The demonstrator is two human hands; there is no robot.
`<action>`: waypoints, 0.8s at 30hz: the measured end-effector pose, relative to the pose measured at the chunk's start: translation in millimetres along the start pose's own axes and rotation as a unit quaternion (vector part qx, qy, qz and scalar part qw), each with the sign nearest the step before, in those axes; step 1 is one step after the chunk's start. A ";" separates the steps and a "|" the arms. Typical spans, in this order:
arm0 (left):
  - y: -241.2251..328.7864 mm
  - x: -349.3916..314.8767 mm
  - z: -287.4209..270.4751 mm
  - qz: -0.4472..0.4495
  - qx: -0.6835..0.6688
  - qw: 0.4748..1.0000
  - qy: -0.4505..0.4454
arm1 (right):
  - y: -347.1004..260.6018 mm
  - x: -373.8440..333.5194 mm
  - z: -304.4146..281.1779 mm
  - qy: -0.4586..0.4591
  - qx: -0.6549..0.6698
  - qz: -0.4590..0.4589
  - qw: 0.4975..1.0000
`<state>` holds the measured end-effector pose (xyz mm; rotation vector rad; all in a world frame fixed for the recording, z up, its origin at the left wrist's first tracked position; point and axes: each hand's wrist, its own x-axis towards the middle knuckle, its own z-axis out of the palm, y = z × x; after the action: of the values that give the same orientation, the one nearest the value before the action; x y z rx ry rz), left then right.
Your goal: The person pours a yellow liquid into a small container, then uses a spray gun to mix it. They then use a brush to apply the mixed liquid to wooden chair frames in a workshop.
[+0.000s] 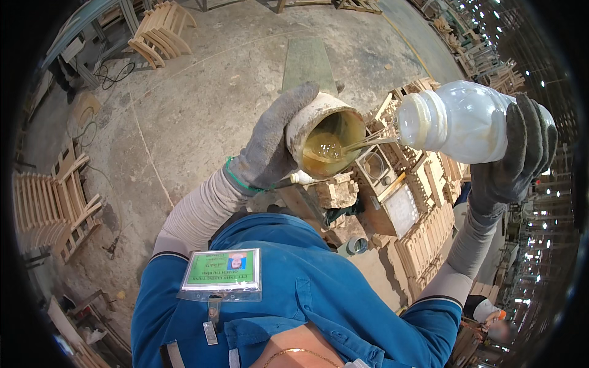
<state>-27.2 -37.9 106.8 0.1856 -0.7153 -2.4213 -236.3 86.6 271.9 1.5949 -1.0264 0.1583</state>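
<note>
My left hand (273, 138), in a grey work glove, is wrapped round a round cup (294, 132) with a whitish, crusted outside. The cup is tilted so its mouth faces right, and yellowish-brown liquid (325, 150) lies inside it. In my gloved right hand (515, 147) a translucent white plastic bottle (469, 119) is held on its side, its neck toward the cup. A stream of liquid (371, 141) runs from the bottle's mouth into the cup. The bottle's base is partly covered by my fingers.
Below the cup stands a wooden workbench box (392, 205) with a clear round container (372, 164). Stacked wooden pieces (429, 242) lie beside it. An open tin (356, 246) is near my body. Slatted wooden parts (46, 205) stand at left, others (162, 34) farther back. Another person (485, 310) is at lower right.
</note>
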 end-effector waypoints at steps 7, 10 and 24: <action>-0.2 -2.1 -1.0 0.004 0.029 0.999 -0.020 | -11.2 -3.9 -0.5 -0.029 -0.004 0.026 0.999; -3.3 -1.2 -1.8 0.000 -0.033 0.999 -0.008 | -16.1 -10.7 7.0 -0.023 0.033 0.060 0.997; -1.9 -4.3 12.3 -0.053 -0.025 0.998 0.029 | -55.6 -55.8 23.9 -0.098 0.166 0.193 0.962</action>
<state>-28.3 -28.5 116.1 0.2791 -0.6336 -2.5210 -242.4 91.9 190.0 1.7163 -1.5247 0.4657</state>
